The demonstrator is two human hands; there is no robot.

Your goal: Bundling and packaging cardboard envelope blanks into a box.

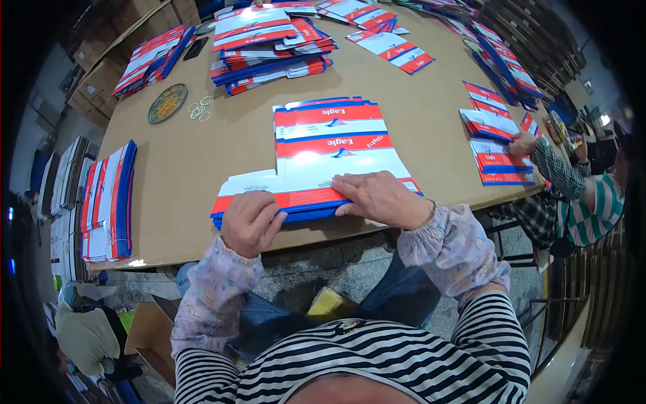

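A stack of flat printed cartons [336, 138] in red, white and blue lies on the table before me, its sheets slightly staggered. At its near left corner my left hand [252, 222] has curled fingers, with the thumb along the stack's front edge. The fingers of my right hand [383, 196] lie stretched over the top carton near the front edge, and its thumb rests against that edge. The undersides of both hands are hidden.
The brown table [182, 182] also bears a round dish [168, 104] of bands, loose pale rubber bands [200, 108], a tall carton pile [269, 50], a bundle at left [110, 202] and a dark phone [196, 48]. At right a co-worker's hand [523, 144] touches more cartons [494, 158].
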